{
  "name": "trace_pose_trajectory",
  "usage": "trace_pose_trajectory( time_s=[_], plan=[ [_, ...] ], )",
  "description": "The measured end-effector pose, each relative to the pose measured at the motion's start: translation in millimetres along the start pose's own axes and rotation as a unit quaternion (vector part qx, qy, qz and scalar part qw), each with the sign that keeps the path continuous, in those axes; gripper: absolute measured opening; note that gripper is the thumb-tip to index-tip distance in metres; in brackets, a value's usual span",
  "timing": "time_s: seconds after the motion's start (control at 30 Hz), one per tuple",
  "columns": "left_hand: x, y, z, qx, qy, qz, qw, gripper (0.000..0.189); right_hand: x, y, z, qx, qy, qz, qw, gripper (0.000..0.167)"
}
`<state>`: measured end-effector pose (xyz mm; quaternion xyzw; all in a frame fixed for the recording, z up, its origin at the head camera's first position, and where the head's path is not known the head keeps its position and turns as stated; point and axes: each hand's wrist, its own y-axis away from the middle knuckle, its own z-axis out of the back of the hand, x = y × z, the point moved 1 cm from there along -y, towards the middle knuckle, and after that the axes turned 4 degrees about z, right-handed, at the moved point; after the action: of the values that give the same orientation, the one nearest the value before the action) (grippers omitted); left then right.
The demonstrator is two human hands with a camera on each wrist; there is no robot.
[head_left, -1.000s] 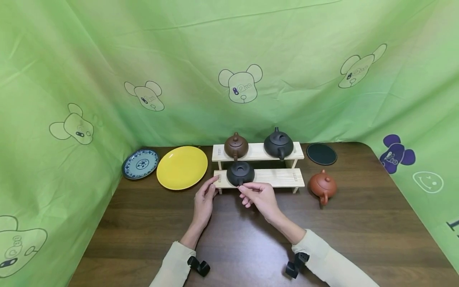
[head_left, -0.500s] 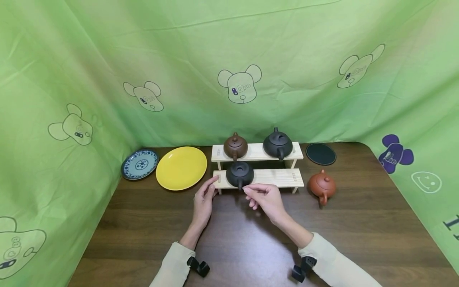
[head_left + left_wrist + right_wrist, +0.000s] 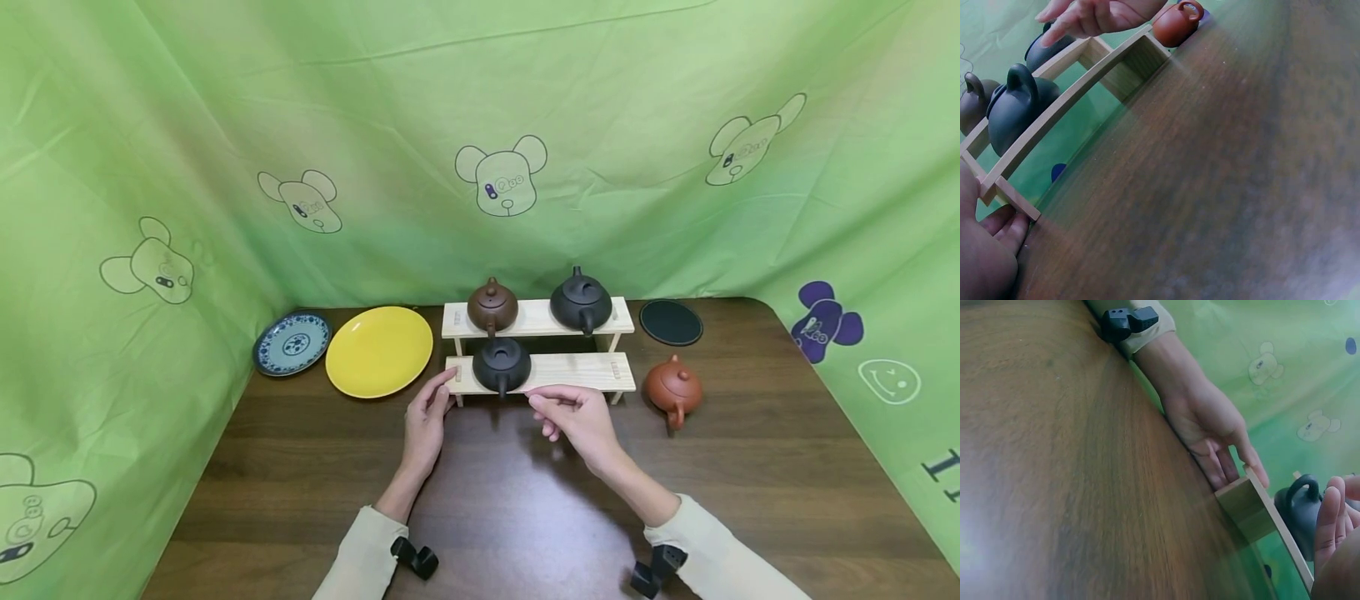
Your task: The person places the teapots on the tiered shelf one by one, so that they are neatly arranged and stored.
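A small black teapot (image 3: 502, 364) stands upright on the left part of the lower wooden shelf (image 3: 573, 372), its handle pointing toward me. At that shelf's left end, my left hand (image 3: 425, 429) holds the corner; in the left wrist view its fingers (image 3: 1013, 228) lie against the end leg, below the board. My right hand (image 3: 577, 423) is apart from the teapot, to its right, at the shelf's front edge. Its thumb and forefinger are close together with nothing between them, the other fingers loosely bent. The teapot's handle (image 3: 1304, 484) shows free beside it in the right wrist view.
Behind, the upper shelf (image 3: 534, 317) bears a brown teapot (image 3: 492, 307) and a larger black teapot (image 3: 581, 302). To the right are a reddish teapot (image 3: 674, 390) and a dark round mat (image 3: 671, 322). A yellow plate (image 3: 379, 352) and a blue patterned plate (image 3: 292, 344) lie left.
My right hand has let go of the small black teapot's handle and moved right, away from it. The teapot stays on the lower shelf, and my left hand has kept its place.
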<state>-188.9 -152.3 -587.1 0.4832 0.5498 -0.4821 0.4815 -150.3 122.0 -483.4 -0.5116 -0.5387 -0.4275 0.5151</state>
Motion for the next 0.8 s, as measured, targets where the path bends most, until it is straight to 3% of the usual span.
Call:
trace_pose_trajectory(
  time_s=[0.8],
  plan=[
    [-1.0,0.5,0.2,0.0,-0.015,-0.001,0.9999,0.034,1,23.5,46,-0.008,0.042,0.014,0.999,0.026]
  ],
)
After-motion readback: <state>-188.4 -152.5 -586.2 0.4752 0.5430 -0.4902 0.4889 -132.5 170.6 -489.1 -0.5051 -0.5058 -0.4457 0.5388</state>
